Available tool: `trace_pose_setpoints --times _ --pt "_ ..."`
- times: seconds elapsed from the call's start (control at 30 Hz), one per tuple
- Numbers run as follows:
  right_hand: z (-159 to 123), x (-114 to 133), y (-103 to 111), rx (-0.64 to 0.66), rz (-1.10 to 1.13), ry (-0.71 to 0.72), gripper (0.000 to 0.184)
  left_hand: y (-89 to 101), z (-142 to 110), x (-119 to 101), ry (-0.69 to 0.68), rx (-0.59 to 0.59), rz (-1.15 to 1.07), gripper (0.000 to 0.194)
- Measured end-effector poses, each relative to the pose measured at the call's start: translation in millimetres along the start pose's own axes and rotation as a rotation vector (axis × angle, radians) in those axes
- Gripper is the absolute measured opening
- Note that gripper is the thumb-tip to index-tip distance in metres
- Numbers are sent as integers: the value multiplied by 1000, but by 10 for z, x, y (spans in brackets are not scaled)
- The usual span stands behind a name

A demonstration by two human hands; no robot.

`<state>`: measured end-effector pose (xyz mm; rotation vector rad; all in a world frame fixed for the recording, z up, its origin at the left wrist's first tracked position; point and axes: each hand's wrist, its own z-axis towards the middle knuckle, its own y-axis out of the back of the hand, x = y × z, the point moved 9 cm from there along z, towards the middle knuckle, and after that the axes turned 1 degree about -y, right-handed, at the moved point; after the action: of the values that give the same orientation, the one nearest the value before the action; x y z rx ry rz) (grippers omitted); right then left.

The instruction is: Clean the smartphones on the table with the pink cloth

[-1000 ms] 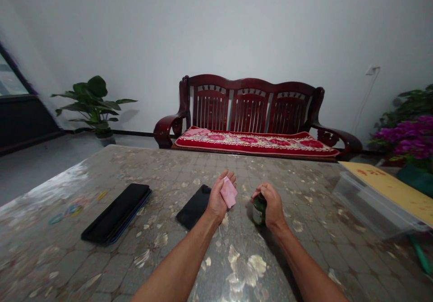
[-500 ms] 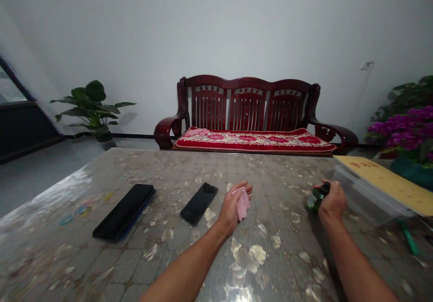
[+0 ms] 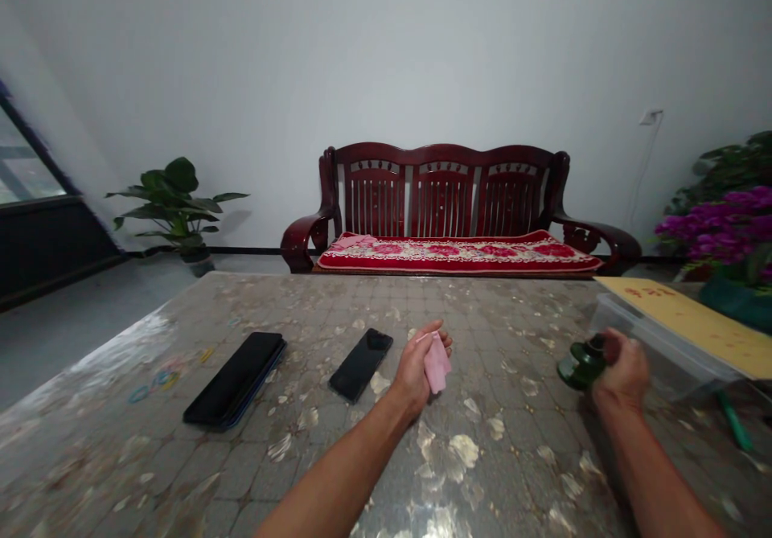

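My left hand [image 3: 419, 365] is closed around a pink cloth [image 3: 437, 363], palm turned partly up, with the cloth hanging over the fingers. A black smartphone [image 3: 360, 365] lies flat on the table to its left. On the right stands a small dark green bottle [image 3: 582, 363] with a black top, upright on the table. My right hand [image 3: 624, 369] is just right of the bottle, its fingers loosely bent and slightly blurred, no longer wrapped round it. Whether a fingertip still touches the bottle is hard to see.
A stack of dark phone-like or tablet-like slabs [image 3: 235, 379] lies left, beside several coloured rubber bands [image 3: 162, 379]. At right are a clear plastic box [image 3: 669, 353] under a yellow sheet [image 3: 693, 321], a green-handled tool [image 3: 734, 421] and purple flowers [image 3: 717, 228]. A wooden bench [image 3: 440, 192] stands behind.
My right hand has come off the green bottle and shifted right, leaving the bottle standing. My left hand still holds the pink cloth in nearly the same place. The view has shifted slightly.
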<state>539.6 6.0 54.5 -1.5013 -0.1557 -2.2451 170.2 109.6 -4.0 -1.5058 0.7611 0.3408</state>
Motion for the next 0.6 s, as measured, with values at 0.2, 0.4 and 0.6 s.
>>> trace_pose_setpoints --times 0.2,0.4,0.6 --pt "-927 608 -646 352 46 -16 34 -150 -150 -107 7 -25 -60 42" --pt "-2419 568 -1775 999 291 -611 56 -111 -313 -347 -90 -27 4 61" --pt "-2745 529 -2065 1110 320 -735 40 193 -352 -674 -103 -52 258 62"
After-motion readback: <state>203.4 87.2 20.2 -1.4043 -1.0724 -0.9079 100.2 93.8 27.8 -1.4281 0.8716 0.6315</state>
